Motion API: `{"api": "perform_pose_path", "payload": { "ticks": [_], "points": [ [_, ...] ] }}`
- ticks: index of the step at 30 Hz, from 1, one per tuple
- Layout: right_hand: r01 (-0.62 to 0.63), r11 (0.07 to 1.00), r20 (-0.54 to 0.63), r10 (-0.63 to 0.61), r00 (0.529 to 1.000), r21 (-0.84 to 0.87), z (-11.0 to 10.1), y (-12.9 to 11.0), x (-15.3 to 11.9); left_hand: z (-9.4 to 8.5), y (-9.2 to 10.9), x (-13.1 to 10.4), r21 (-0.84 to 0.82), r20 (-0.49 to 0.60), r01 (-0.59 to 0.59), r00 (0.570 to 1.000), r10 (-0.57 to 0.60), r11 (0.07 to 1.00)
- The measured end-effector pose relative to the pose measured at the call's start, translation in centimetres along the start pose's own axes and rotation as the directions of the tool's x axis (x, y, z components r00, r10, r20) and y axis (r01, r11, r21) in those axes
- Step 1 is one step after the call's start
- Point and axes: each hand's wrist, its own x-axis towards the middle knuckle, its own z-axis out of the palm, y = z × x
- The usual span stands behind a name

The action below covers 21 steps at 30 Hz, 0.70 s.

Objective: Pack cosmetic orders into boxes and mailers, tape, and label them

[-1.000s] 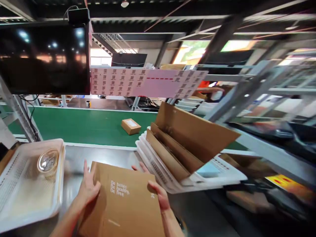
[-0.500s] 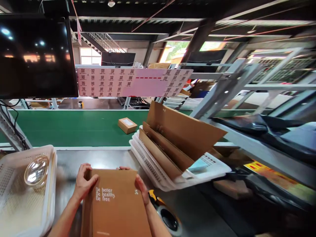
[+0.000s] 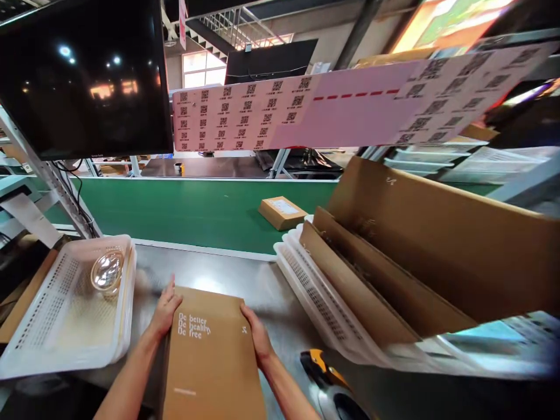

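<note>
A brown cardboard box (image 3: 214,361) with white lettering lies before me on the metal table (image 3: 201,269). My left hand (image 3: 166,312) grips its upper left edge, one finger pointing up past the corner. On the opposite edge, my right hand (image 3: 257,333) is closed with the fingers partly hidden behind the cardboard. Just right of my right forearm lies a yellow and black tape dispenser (image 3: 326,373), cut off by the lower edge of the view.
To the left stands a white basket (image 3: 32,318) holding a clear roll of tape (image 3: 107,272). Large cardboard sheets (image 3: 437,233) lean in stacked white baskets (image 3: 306,291) on the right. Beyond, a small labelled box (image 3: 282,213) rests on the green conveyor belt (image 3: 175,204), below a monitor (image 3: 87,81).
My view has turned, so the surroundings appear shifted to the right. Both hands keep hold of the box, which now appears lying flatter.
</note>
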Motion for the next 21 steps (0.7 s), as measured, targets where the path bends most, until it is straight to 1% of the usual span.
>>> {"api": "perform_pose_path", "payload": {
  "ticks": [1, 2, 3, 4, 5, 6, 8, 9, 10, 11, 12, 13, 14, 15, 16, 17, 18, 19, 20, 21],
  "points": [
    [0.022, 1.000, -0.038, -0.022, 0.999, -0.014, -0.1, -0.2, 0.1, 0.3, -0.1, 0.2, -0.001, -0.060, 0.032, 0.998, -0.032, 0.999],
    [0.042, 0.999, -0.080, -0.043, 0.996, -0.021, -0.2, -0.3, 0.1, 0.6, -0.3, 0.2, -0.009, -0.080, 0.077, 0.994, -0.078, 0.997],
    [0.057, 0.998, -0.111, -0.059, 0.992, -0.021, -0.3, -0.5, -0.1, 0.8, -0.4, 0.2, -0.018, -0.061, 0.120, 0.991, -0.121, 0.993],
    [0.066, 0.998, -0.115, -0.068, 0.991, -0.019, -0.3, -0.7, -0.3, 0.9, -0.5, 0.2, -0.017, -0.022, 0.148, 0.989, -0.149, 0.989],
    [0.077, 0.997, -0.086, -0.079, 0.993, -0.027, -0.4, -1.0, -0.6, 0.9, -0.4, 0.1, -0.002, 0.010, 0.154, 0.988, -0.154, 0.988],
    [0.094, 0.994, -0.035, -0.096, 0.995, -0.053, -0.4, -1.4, -1.0, 0.9, -0.3, 0.0, 0.026, 0.020, 0.145, 0.989, -0.146, 0.989],
    [0.157, 0.972, 0.061, -0.149, 0.987, -0.173, -0.1, -2.5, -1.7, 0.6, 0.3, 0.1, 0.086, -0.007, 0.140, 0.990, -0.140, 0.986],
    [0.211, 0.947, 0.080, -0.197, 0.977, -0.244, 0.0, -3.0, -1.9, 0.6, 0.7, 0.2, 0.108, -0.026, 0.153, 0.988, -0.151, 0.982],
    [0.278, 0.910, 0.084, -0.265, 0.960, -0.308, 0.1, -3.4, -2.1, 0.5, 1.0, 0.4, 0.129, -0.030, 0.157, 0.988, -0.154, 0.979],
    [0.353, 0.862, 0.082, -0.348, 0.934, -0.364, 0.1, -3.6, -2.1, 0.5, 1.1, 0.7, 0.152, -0.015, 0.130, 0.991, -0.130, 0.980],
    [0.437, 0.801, 0.090, -0.441, 0.893, -0.408, -0.1, -3.3, -2.1, 0.6, 0.8, 0.8, 0.176, 0.019, 0.057, 0.998, -0.062, 0.983],
    [0.532, 0.721, 0.116, -0.543, 0.832, -0.445, -0.4, -2.7, -2.2, 0.6, 0.2, 0.8, 0.197, 0.065, -0.063, 0.997, 0.051, 0.978],
    [0.623, 0.622, 0.153, -0.639, 0.754, -0.474, -0.9, -1.5, -2.4, 0.5, -0.9, 0.6, 0.213, 0.120, -0.211, 0.975, 0.188, 0.954],
    [0.697, 0.517, 0.199, -0.714, 0.671, -0.496, -1.5, 0.1, -2.8, 0.3, -2.3, 0.2, 0.222, 0.181, -0.349, 0.932, 0.313, 0.911],
    [0.750, 0.418, 0.254, -0.761, 0.597, -0.513, -2.3, 2.0, -3.3, 0.0, -4.1, -0.5, 0.226, 0.238, -0.457, 0.882, 0.406, 0.860],
    [0.782, 0.332, 0.312, -0.780, 0.542, -0.528, -3.2, 4.0, -4.0, -0.5, -6.0, -1.3, 0.241, 0.286, -0.526, 0.841, 0.458, 0.816],
    [0.798, 0.264, 0.375, -0.774, 0.511, -0.541, -4.3, 6.0, -4.8, -1.0, -7.9, -2.3, 0.265, 0.324, -0.564, 0.816, 0.479, 0.782],
    [0.800, 0.219, 0.426, -0.752, 0.503, -0.558, -5.6, 7.8, -5.6, -1.6, -9.6, -3.2, 0.295, 0.349, -0.581, 0.804, 0.481, 0.758],
    [0.781, 0.200, 0.439, -0.732, 0.521, -0.592, -7.2, 9.1, -6.3, -2.2, -11.1, -4.1, 0.327, 0.367, -0.582, 0.804, 0.467, 0.745],
    [0.731, 0.208, 0.403, -0.721, 0.563, -0.650, -8.9, 10.0, -6.9, -2.6, -12.1, -4.8, 0.352, 0.375, -0.575, 0.810, 0.451, 0.738]
  ]
}}
